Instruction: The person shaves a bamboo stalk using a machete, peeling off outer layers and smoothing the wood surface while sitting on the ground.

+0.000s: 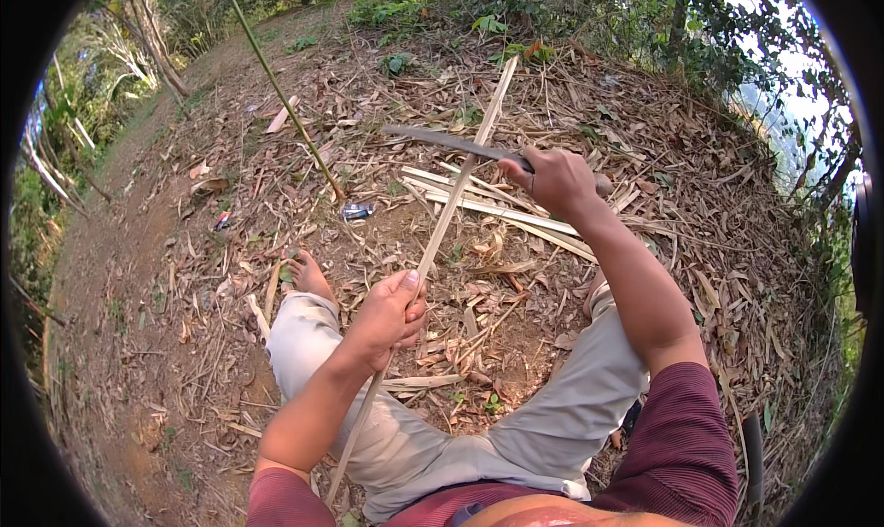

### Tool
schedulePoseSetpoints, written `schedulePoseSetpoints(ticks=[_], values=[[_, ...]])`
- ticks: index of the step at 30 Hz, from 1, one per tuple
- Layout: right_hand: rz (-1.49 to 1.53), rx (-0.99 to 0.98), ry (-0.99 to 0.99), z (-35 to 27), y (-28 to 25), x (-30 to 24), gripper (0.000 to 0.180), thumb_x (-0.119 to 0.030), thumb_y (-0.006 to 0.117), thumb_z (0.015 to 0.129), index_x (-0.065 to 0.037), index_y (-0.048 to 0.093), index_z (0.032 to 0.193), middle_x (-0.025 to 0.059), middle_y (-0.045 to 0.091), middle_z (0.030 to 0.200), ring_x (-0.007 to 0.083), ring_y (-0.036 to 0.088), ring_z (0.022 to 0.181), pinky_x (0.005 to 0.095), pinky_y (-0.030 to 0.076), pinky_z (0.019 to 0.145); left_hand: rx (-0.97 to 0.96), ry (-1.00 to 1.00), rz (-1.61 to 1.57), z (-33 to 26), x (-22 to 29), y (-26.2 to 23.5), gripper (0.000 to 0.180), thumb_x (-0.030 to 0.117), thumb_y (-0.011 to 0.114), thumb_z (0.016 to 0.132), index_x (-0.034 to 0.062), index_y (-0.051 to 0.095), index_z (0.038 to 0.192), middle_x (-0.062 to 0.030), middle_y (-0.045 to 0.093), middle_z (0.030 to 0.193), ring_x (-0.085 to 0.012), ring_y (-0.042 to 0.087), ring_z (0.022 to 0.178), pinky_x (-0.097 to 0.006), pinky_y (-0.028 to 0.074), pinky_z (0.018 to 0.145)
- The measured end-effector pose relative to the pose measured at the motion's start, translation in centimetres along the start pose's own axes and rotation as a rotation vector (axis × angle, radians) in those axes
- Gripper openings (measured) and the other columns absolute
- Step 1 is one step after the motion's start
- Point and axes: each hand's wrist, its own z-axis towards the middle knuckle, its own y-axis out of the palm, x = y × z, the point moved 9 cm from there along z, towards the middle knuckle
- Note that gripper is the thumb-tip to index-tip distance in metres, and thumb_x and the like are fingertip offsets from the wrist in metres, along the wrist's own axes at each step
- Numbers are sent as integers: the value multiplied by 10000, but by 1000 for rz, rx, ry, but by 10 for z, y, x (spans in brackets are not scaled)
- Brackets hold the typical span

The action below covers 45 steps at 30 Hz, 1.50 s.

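Observation:
My left hand (384, 322) is closed round a long, thin bamboo strip (448, 216) that slants from beside my left thigh up to the far middle. My right hand (559, 184) grips a machete (442, 139) by its handle, which my fingers mostly hide. Its dark blade points left and crosses the strip well beyond my left hand. Blade and strip seem to touch there, though I cannot tell whether the edge is cutting in. Under and beyond the right wrist lies a loose pile of split bamboo pieces (502, 209) on the ground.
Dry leaves cover the sloping ground (221, 333). A thin green pole (281, 94) rises at the left, near a small crumpled wrapper (357, 211). My bent legs (308, 333) frame the near middle. Trees and bushes (681, 29) stand along the far edge.

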Motion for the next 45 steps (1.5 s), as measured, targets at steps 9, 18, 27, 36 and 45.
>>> schedulePoseSetpoints(ticks=[9, 18, 27, 36, 45], values=[[146, 237, 483, 32, -13, 131, 863, -687, 162, 982, -1, 680, 909, 181, 682, 745, 324, 675, 647, 431, 567, 624, -4, 64, 9, -101, -3, -16, 305, 370, 391, 1071, 100, 465, 951, 45, 366, 602, -34, 308, 419, -198, 257, 353], [1067, 296, 589, -5, 12, 75, 789, -706, 252, 970, -36, 508, 642, 36, 489, 541, 174, 511, 450, 352, 430, 442, 117, 215, 25, -68, 32, -11, 247, 311, 415, 1070, 85, 493, 1007, -21, 506, 705, -68, 389, 456, -207, 327, 399], [385, 217, -411, -66, -28, -112, 629, -658, 475, 930, -36, 551, 874, 158, 635, 766, 338, 630, 562, 458, 492, 509, -54, 197, -48, -6, 56, 34, 229, 272, 390, 1050, 99, 509, 959, 26, 411, 693, -53, 333, 492, -212, 276, 410], [149, 364, -677, -66, -10, -98, 669, -763, 550, 784, -94, 536, 785, 53, 547, 573, 247, 612, 506, 368, 467, 441, -20, 162, 59, 9, 13, 29, 226, 267, 430, 1069, 96, 511, 944, 75, 337, 673, -27, 268, 495, -221, 222, 429], [69, 450, -663, -23, -7, -78, 662, -754, 513, 820, -94, 531, 778, 38, 552, 583, 222, 638, 533, 358, 524, 486, 19, 297, 92, 10, 43, 19, 255, 326, 435, 1068, 90, 482, 986, 74, 329, 663, -15, 264, 470, -199, 226, 389]])
